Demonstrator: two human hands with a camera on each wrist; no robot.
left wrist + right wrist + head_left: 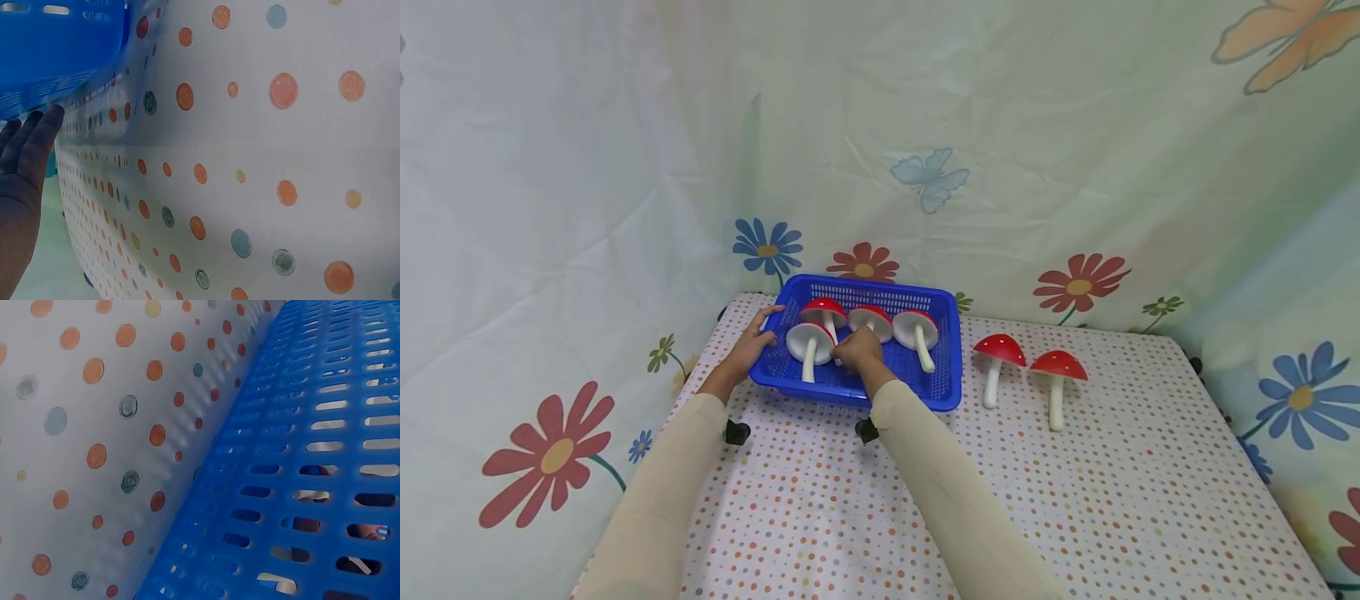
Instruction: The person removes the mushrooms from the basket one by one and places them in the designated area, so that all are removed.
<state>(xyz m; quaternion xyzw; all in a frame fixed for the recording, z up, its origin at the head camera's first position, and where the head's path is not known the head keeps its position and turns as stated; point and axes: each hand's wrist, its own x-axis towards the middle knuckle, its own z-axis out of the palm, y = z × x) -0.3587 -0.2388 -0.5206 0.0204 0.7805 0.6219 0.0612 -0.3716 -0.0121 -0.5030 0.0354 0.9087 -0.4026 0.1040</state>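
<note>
While the left hand (748, 343) rests against the left end of the blue basket (820, 392), fingers pretty much straight, the basket itself sits by the far left corner of the surface (1120, 475). Inside it: a front-left mushroom (809, 353), a back-left mushroom (823, 311), then a middle mushroom (877, 325). The right hand (859, 348) is down by those, fingers curled, but I can't tell if it's actually got a stem. My read is that the step is placing or straightening mushrooms in there, so the next move probably calls for a gentle touch that doesn't knock the neighbours. Then there's a right-end mushroom (922, 346). Outside, nearer the far edge than the near one, come an inner loose mushroom (993, 371) and an outer loose mushroom (1057, 392), caps toward that edge. So one basket, six mushrooms: four in, two out.
</note>
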